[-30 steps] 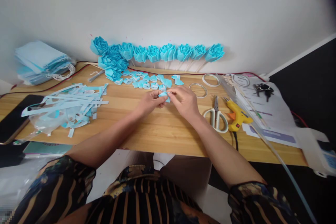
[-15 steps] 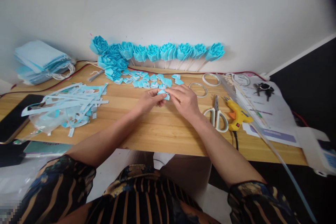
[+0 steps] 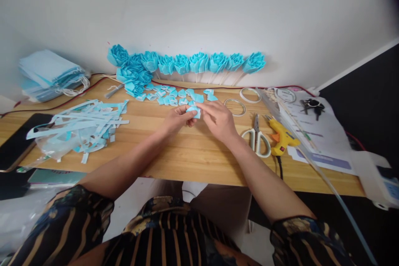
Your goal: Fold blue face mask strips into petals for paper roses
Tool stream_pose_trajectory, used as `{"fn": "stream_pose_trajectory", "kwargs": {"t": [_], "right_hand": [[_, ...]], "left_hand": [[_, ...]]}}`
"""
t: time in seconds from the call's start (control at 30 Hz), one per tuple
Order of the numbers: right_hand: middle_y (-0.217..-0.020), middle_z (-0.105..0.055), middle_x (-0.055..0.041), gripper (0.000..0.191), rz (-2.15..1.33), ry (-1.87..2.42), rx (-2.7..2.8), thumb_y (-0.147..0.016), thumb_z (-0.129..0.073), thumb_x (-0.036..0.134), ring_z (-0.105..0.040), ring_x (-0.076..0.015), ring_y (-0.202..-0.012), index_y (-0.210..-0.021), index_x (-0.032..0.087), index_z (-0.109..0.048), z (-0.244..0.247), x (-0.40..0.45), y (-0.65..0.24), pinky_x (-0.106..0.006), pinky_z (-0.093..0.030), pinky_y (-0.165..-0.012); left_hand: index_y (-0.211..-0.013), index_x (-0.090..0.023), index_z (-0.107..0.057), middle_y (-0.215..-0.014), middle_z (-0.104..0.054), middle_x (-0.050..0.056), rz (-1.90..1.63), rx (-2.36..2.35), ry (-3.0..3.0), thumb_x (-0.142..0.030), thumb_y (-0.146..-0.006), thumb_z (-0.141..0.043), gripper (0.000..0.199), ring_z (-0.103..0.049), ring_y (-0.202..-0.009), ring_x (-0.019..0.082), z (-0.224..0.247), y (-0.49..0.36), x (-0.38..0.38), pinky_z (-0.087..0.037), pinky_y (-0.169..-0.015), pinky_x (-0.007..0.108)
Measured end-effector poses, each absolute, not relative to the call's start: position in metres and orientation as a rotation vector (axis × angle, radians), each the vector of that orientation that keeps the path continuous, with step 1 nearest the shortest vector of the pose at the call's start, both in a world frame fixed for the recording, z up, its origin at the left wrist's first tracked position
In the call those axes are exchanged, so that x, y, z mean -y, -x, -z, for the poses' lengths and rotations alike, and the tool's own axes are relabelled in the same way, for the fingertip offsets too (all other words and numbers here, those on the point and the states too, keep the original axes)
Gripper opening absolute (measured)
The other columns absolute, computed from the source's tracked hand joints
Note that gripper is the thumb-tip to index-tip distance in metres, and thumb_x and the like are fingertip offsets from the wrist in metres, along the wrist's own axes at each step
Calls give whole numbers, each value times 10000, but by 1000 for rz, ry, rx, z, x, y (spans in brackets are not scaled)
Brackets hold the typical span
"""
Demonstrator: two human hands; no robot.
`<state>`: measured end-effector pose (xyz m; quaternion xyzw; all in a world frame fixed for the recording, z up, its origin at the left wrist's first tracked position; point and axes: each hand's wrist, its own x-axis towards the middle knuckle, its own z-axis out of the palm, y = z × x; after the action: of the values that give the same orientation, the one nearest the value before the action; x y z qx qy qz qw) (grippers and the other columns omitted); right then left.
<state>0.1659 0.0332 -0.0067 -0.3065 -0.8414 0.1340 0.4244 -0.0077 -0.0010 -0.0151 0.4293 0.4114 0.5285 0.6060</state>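
Note:
Between my hands is a small folded light-blue petal, held just above the wooden table. My left hand pinches it between thumb and fingers. From the other side my right hand has its fingertips closed on the petal's upper right edge. Right behind the hands lie several more folded blue petals, loosely scattered. Beyond them a row of blue flowers on thin sticks leans against the wall, with more blooms heaped at its left end.
On the right are scissors, a yellow glue gun, tape rolls, keys and papers. To the left lie cut blue strips, a phone and stacked face masks. A red cable runs along the back.
The fingers have shifted very slightly at the petal, which is still held in both hands. Everything on the table stays where it was.

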Motion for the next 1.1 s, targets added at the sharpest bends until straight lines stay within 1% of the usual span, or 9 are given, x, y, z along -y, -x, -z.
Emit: {"fn": "stream_pose_trajectory", "kwargs": {"t": [0.07,0.17,0.23,0.3,0.4,0.57,0.77,0.9,1.1], "right_hand": [[-1072,-733,-53,375,-599,819,1975,-935,-458,194,-658,-192,-972,-1238,270,-665,7,-35,-167,-388,-523,-881],[-1019,-733,-58,371,-1022,874,1779,-945,-467,297,-677,-180,-906,-1272,242,-634,9,-38,-168,-346,-561,-785],[-962,-722,-56,375,-1203,884,1707,-933,-503,368,-674,-177,-872,-1250,225,-645,9,-38,-167,-331,-566,-752],[-898,-699,-42,392,-1279,872,1690,-895,-570,399,-658,-170,-838,-1229,215,-656,9,-37,-165,-329,-560,-750],[-824,-652,-11,425,-1267,847,1708,-834,-641,359,-622,-150,-784,-1230,206,-656,9,-36,-162,-323,-543,-758],[-805,-620,4,415,-1158,883,1752,-834,-601,299,-582,-121,-741,-1232,195,-659,12,-38,-163,-290,-510,-732],[-838,-642,-14,420,-1154,868,1773,-849,-573,313,-591,-144,-784,-1244,200,-660,9,-36,-163,-321,-507,-765],[-811,-621,-5,445,-1180,882,1798,-827,-608,315,-566,-134,-748,-1253,196,-655,9,-35,-163,-296,-488,-718],[-783,-585,8,421,-1112,876,1822,-815,-590,275,-530,-115,-717,-1221,198,-667,9,-36,-163,-267,-456,-683]], "left_hand": [[-758,-142,-616,-632,-637,-4,-1218,-962,-1015,-336,-723,-772,251,-541,-543,72,15,8,1,-426,-560,212],[-752,-142,-617,-634,-636,-3,-1220,-994,-1081,-352,-739,-750,250,-542,-548,72,15,9,2,-426,-568,212],[-761,-141,-619,-635,-635,-4,-1224,-1027,-1131,-363,-748,-741,254,-540,-545,73,15,8,3,-430,-573,215],[-781,-141,-622,-631,-631,-9,-1226,-1054,-1167,-367,-749,-741,257,-537,-542,74,15,8,3,-435,-580,219],[-789,-140,-624,-622,-627,-10,-1217,-1070,-1196,-364,-743,-746,259,-542,-546,79,16,8,1,-443,-586,224],[-782,-140,-618,-610,-628,-9,-1212,-1067,-1208,-351,-736,-751,254,-547,-541,83,18,9,0,-445,-572,221],[-768,-148,-615,-597,-615,-16,-1240,-1094,-1194,-353,-732,-752,249,-536,-539,82,16,8,1,-444,-577,224],[-773,-155,-614,-599,-609,-21,-1265,-1103,-1194,-356,-742,-745,242,-529,-543,83,14,8,1,-439,-588,227],[-776,-150,-626,-607,-603,-15,-1224,-1117,-1239,-436,-751,-720,301,-527,-558,90,12,8,2,-436,-590,230]]}}
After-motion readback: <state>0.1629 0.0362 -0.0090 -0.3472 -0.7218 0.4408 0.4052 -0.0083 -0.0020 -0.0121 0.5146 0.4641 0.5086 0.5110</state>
